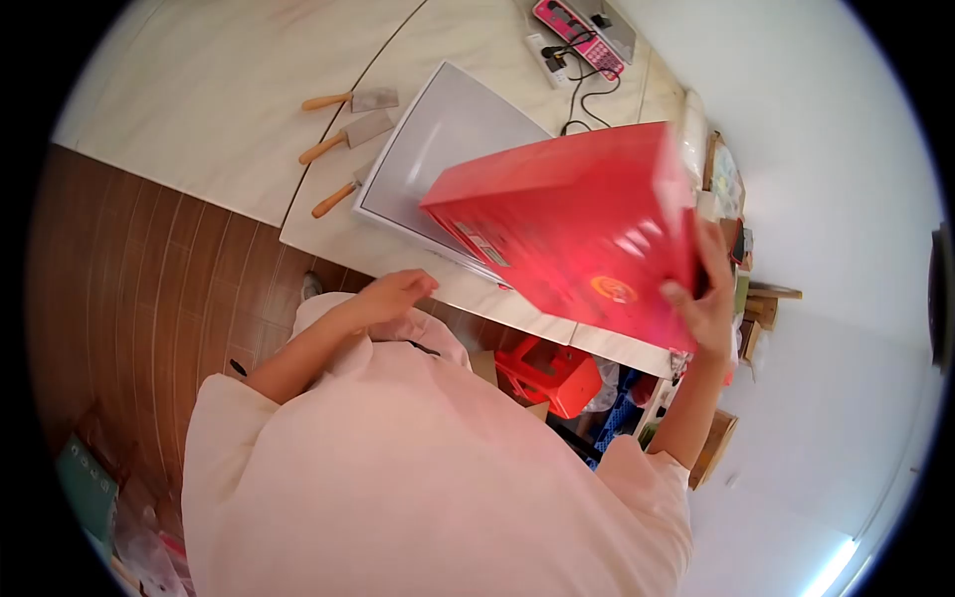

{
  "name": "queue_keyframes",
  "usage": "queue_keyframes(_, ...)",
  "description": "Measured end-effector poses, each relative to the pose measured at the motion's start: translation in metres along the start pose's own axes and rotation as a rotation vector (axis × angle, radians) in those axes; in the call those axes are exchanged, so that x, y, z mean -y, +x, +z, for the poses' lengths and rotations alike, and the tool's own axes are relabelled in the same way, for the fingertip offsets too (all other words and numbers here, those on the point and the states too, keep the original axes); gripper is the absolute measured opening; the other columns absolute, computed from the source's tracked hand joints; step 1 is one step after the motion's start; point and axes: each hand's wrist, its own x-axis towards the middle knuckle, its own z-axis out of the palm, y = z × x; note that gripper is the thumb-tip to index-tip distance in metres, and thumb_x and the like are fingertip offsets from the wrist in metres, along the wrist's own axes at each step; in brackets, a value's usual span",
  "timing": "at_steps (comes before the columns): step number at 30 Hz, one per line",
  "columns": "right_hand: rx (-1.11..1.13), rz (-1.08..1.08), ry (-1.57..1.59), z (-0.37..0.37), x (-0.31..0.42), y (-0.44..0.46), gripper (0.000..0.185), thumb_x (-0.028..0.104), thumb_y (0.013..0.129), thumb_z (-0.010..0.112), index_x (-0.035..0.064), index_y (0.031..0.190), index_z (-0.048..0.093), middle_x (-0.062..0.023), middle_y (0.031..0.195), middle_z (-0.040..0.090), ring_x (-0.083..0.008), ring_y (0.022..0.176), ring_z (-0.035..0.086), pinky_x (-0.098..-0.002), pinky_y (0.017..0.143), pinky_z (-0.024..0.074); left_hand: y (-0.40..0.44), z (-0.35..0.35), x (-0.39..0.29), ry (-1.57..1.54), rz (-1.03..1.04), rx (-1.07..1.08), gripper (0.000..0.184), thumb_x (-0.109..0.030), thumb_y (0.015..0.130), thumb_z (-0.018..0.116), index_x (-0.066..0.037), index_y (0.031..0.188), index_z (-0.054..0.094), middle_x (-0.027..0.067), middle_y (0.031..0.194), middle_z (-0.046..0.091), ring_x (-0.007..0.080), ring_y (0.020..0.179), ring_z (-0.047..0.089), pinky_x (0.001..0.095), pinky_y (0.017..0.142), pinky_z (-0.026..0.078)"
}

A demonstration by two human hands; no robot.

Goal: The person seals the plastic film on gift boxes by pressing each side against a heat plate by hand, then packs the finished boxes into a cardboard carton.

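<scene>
My right hand (pixel 708 298) grips one end of a large red box (pixel 597 219) with a round gold emblem, thumb on its near face. The box is tilted, slightly blurred, over a shallow grey box or tray (pixel 458 124) with a white rim. Whether the two touch I cannot tell. My left hand (pixel 393 296) is in front of my body, near the table edge, fingers loosely bent and slightly apart, with nothing visible in it. Left of the grey box lie three wooden-handled tools with flat rectangular blades (pixel 366 127); the nearest blade is partly hidden by the rim.
On the marble-patterned table (pixel 229 109) are a pink device with keys (pixel 582 40), a white power strip (pixel 547 62) and black cables. Below the table edge sits a red plastic stool (pixel 552 373). A white wall (pixel 826 179) rises at right, with wooden items along it.
</scene>
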Motion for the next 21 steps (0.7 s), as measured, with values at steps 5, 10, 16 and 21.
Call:
queue_keyframes(5,0.157,-0.121,-0.147,0.040,0.020,0.013,0.074,0.022,0.058,0.083,0.0137,0.127,0.057,-0.0197,0.117,0.050,-0.0354,0.096,0.055,-0.0401,0.082,0.0470,-0.024,-0.030,0.009,-0.140,0.029,-0.329,0.029,-0.024,0.098,0.043,-0.001,0.103,0.059,0.0070,0.094,0.063,0.0141,0.089,0.058,0.0273,0.082,0.044)
queue_keyframes(10,0.171,-0.144,-0.093,0.051,0.023,0.011,0.081,0.025,0.056,0.082,0.0107,0.130,0.053,-0.0189,0.117,0.050,-0.0365,0.098,0.051,-0.0434,0.083,0.0438,-0.037,-0.040,-0.065,-0.110,0.339,-0.578,0.034,-0.027,0.094,0.050,-0.003,0.118,0.050,0.0088,0.108,0.058,0.0168,0.102,0.053,0.0303,0.091,0.039)
queue_keyframes(16,0.211,-0.096,-0.151,0.052,0.023,0.017,0.098,0.025,0.057,0.083,0.0037,0.139,0.036,-0.0195,0.122,0.049,-0.0383,0.106,0.050,-0.0456,0.089,0.0414,-0.004,-0.032,-0.139,0.196,0.802,-0.394,0.096,-0.042,0.068,0.078,-0.006,0.141,0.027,0.0135,0.140,0.036,0.0299,0.127,0.038,0.0440,0.107,0.027)
queue_keyframes(21,0.217,-0.119,-0.158,0.055,0.021,0.030,0.099,0.017,0.050,0.083,0.0052,0.138,0.037,-0.0178,0.118,0.050,-0.0351,0.099,0.052,-0.0432,0.084,0.0418,0.028,-0.034,-0.133,0.219,0.866,-0.381,0.108,-0.036,0.057,0.087,-0.008,0.141,0.025,0.0138,0.143,0.034,0.0311,0.131,0.032,0.0437,0.109,0.023)
